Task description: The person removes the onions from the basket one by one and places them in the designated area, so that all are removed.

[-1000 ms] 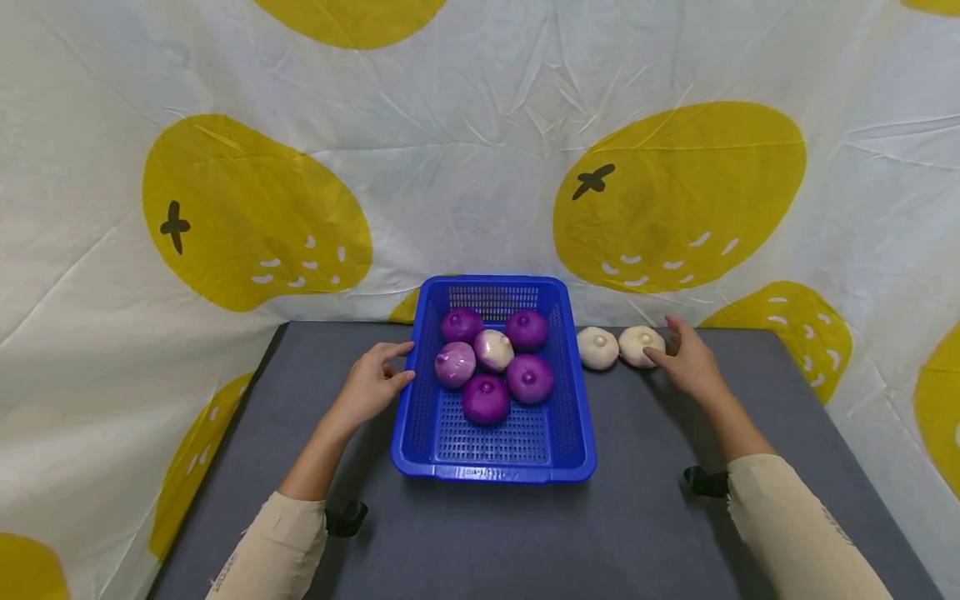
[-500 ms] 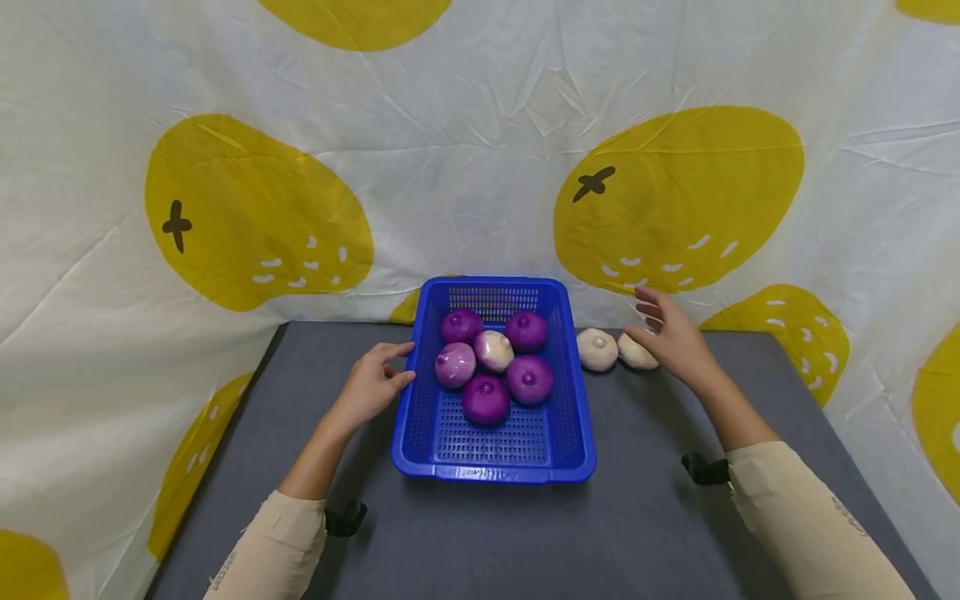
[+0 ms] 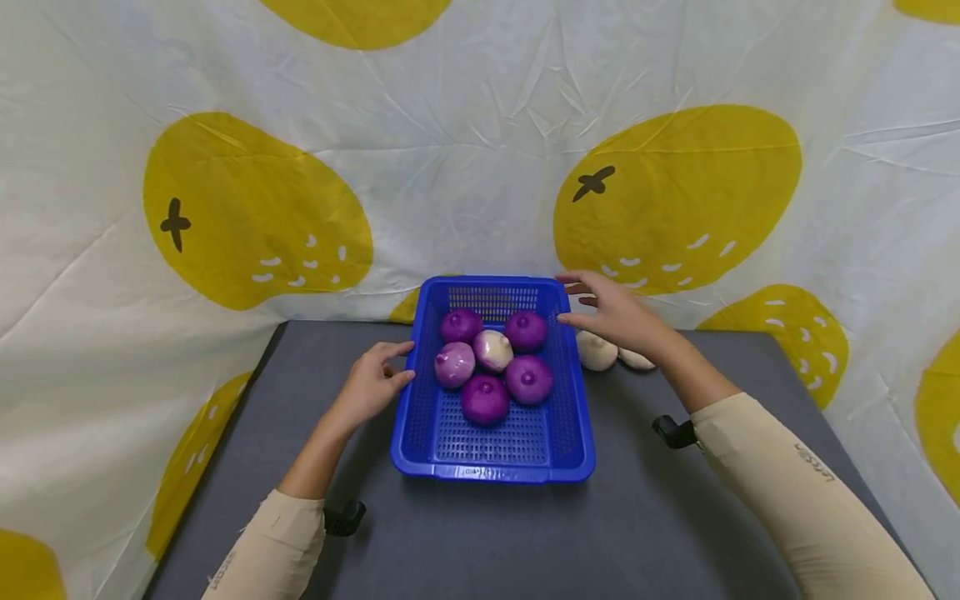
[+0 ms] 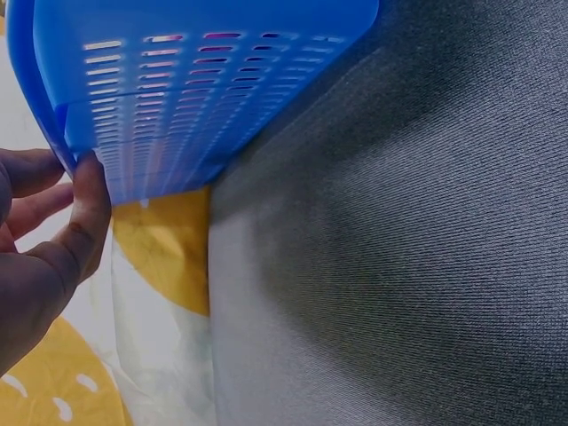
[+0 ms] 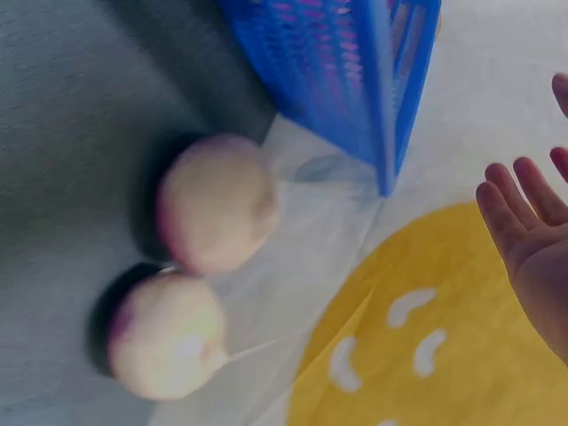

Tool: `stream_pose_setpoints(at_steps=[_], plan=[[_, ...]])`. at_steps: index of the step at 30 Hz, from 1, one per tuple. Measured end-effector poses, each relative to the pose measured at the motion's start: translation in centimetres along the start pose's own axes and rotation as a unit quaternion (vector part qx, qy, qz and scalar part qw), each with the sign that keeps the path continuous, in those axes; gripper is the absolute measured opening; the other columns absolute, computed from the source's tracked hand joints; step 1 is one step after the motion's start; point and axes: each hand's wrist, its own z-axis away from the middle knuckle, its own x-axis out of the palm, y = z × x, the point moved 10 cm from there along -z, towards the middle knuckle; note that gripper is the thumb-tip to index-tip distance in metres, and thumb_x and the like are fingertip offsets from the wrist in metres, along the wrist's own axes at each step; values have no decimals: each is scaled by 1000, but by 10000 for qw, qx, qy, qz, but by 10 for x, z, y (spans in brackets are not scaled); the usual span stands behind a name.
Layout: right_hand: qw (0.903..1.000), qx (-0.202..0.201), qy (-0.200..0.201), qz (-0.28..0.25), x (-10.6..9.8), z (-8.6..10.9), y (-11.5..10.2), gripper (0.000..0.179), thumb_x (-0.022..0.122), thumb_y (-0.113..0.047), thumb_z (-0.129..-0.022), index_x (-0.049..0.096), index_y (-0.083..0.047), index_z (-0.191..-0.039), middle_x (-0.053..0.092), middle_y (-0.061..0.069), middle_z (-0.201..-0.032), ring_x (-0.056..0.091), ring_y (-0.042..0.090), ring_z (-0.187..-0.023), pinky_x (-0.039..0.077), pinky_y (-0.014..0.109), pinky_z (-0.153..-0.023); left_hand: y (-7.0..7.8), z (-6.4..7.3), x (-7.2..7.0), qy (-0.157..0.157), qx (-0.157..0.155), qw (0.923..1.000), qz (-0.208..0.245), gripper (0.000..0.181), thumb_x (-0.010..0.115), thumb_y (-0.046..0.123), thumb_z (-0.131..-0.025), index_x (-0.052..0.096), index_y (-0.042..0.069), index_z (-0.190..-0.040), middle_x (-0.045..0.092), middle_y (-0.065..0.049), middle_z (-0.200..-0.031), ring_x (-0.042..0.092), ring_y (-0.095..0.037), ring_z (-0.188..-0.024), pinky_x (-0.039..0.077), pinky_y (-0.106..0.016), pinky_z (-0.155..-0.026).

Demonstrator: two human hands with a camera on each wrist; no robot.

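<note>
A blue plastic basket stands on the dark table, holding several purple onions and a paler purple-and-white onion. My left hand is at its left rim; in the left wrist view my thumb and finger pinch that rim. My right hand hovers by the right rim near the far corner, fingers spread and nothing in them. Below it sit two pale, whitish onions, partly covered by the hand; the right wrist view shows both pale onions side by side, pinkish on one side.
The dark grey table ends at the back against a hanging white cloth printed with big yellow fruit. Black wrist cameras hang under both sleeves.
My right hand has let go of the outer pale onion, lifted, and moved left to above the basket's right rim. My left hand and the basket have stayed put.
</note>
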Motion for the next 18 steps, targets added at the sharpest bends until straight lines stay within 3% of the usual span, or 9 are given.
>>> stream_pose_setpoints(at_steps=[11,18], plan=[[9895,-256,-1410,177,54,-29,-37,59,75,-26,-96,51,-9,-148,55,14,-151,52,38,-140,44,56,-113,3,0,-1,-31,22,10000,8,48,73,3,-94,61,-3,-140,61,-25,-134,73,-28,-84,60,-35,-72],[9674,-476,-2466,325,100,-36,-49,57,77,-27,-94,56,-3,-141,62,18,-141,59,35,-132,46,53,-112,1,1,-1,-6,67,10000,-18,48,73,3,-93,62,-3,-139,62,-24,-132,71,-24,-80,56,-28,-70]])
